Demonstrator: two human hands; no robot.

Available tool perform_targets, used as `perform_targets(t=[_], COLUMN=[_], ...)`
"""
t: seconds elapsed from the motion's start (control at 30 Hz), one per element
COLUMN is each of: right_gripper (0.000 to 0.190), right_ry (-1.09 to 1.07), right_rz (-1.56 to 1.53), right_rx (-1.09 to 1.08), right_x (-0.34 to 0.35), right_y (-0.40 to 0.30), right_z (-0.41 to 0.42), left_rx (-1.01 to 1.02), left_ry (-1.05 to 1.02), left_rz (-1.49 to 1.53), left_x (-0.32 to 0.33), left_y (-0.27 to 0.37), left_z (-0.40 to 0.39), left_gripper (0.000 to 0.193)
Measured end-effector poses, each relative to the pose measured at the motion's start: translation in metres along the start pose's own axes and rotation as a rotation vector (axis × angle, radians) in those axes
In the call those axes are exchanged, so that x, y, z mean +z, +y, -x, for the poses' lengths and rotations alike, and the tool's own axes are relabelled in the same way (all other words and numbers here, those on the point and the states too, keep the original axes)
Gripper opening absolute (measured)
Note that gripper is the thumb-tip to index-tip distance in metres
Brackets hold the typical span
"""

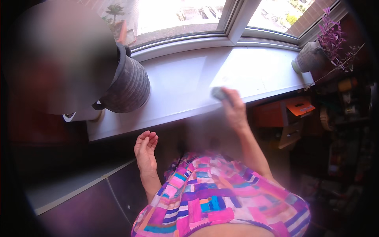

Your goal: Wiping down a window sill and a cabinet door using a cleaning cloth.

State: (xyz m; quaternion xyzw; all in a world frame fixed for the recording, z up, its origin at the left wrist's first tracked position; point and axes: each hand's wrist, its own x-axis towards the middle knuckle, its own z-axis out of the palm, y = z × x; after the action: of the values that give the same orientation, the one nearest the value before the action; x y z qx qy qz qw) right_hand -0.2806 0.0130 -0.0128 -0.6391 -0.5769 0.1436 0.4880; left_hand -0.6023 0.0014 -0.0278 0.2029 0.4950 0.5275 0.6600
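A small grey-green sponge or wadded cloth is in the fingers of my right hand, over the front part of the white windowsill. Both are blurred, so I cannot tell exactly which it is. My left hand hangs below the sill's front edge, palm turned up and fingers loosely curled, with nothing in it. To the left on the sill stands a large dark ribbed pot with handles. A blurred pale shape hides its top.
A smaller ribbed pot with a purple-leaved plant stands at the sill's right end. White-framed window panes rise behind. Orange boxes sit below the sill at right. A dark cabinet lies lower left.
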Motion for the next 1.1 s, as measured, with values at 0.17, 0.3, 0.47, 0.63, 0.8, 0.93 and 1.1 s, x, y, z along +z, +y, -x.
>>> perform_targets(t=[0.17,0.3,0.47,0.63,0.8,0.93,1.1], right_gripper=[0.032,0.036,0.045,0.043,0.028,0.034,0.052], right_ry=[0.405,0.279,0.065,-0.220,-0.267,-0.133,-0.250], right_rz=[0.679,1.093,0.733,0.262,-0.192,0.327,0.373], right_rx=[0.319,0.231,-0.203,-0.386,-0.092,-0.039,-0.228], right_x=[-0.128,-0.057,0.081,0.133,0.079,0.027,0.091], right_y=[0.113,0.100,-0.005,-0.052,-0.052,-0.007,-0.035], right_z=[-0.020,-0.012,0.016,0.021,-0.011,-0.006,0.018], left_rx=[-0.016,-0.003,0.017,0.039,0.055,0.090,0.074], left_ry=[-0.008,0.011,0.064,0.083,0.127,0.231,0.299], left_rz=[0.028,0.029,0.075,0.079,0.166,0.197,0.263], left_x=[-0.006,-0.015,-0.022,-0.035,-0.050,-0.075,-0.087], left_y=[0.001,0.003,0.010,0.012,0.018,0.011,-0.002], left_z=[-0.002,-0.002,0.004,0.006,0.019,0.032,0.043], left_gripper=[0.018,0.022,0.018,0.018,0.019,0.019,0.018])
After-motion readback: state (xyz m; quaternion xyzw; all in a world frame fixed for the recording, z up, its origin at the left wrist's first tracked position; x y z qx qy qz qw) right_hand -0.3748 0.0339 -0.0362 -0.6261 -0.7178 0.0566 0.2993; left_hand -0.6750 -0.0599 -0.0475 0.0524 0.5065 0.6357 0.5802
